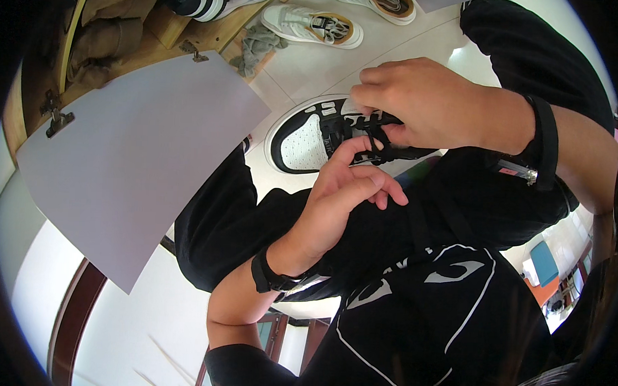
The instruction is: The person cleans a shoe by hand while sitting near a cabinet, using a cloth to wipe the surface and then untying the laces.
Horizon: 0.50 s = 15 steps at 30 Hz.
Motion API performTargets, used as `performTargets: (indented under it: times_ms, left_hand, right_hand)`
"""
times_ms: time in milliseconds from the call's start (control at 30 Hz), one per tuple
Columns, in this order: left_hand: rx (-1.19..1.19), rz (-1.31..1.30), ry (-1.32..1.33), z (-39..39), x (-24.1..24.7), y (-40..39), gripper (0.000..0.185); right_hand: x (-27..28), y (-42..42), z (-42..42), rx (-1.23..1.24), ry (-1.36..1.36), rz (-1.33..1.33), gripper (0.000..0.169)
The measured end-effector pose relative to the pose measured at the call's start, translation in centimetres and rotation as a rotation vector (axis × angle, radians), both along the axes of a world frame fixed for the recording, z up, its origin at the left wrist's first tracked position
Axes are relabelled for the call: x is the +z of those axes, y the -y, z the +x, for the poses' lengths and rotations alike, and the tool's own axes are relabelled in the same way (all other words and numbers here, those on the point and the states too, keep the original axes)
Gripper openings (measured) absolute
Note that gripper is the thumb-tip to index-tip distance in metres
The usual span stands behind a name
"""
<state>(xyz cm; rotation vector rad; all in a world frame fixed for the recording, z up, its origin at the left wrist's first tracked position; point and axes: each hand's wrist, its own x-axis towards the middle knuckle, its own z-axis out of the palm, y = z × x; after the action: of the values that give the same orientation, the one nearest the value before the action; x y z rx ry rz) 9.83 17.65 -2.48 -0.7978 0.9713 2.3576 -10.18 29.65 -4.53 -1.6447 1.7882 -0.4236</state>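
A black-and-white sneaker [303,147] with a perforated white toe rests before me, its toe towards the left. Black shoelaces [375,131] cross its upper. My right hand [419,107] reaches over the shoe from the right, thumb and fingers bent in around the lace. From below comes my left hand [347,181], its index fingertip bent against the lace at the middle of the shoe. The left thumb and other fingers stand apart from that fingertip. Whether the left index finger hooks the lace or only touches it is unclear. My right palm hides the shoe's ankle part.
To the left, a grey cabinet door [142,151] stands swung out on metal hinges. Behind it, a wooden shoe cabinet [166,30] holds brown boots [107,43] and a black-and-white shoe [208,0]. A white sneaker [312,25] and a grey cloth [260,46] lie beyond my shoe.
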Motion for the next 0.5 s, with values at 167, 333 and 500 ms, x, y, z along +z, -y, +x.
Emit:
performTargets:
  times_ms: [167,333,500]
  left_hand:
    - [-0.035,0.003,-0.032,-0.3,0.4,-0.3,0.051]
    - [-0.005,0.022,-0.019,-0.2,0.1,-0.3,0.051]
    - [0.009,0.025,0.035,0.1,-0.5,-0.3,0.043]
  right_hand:
    - [0.1,0.4,-0.5,-0.042,0.262,0.16,0.021]
    - [0.1,0.8,-0.7,-0.026,0.389,0.251,0.026]
    - [0.2,1.2,-1.1,0.03,0.449,0.393,0.028]
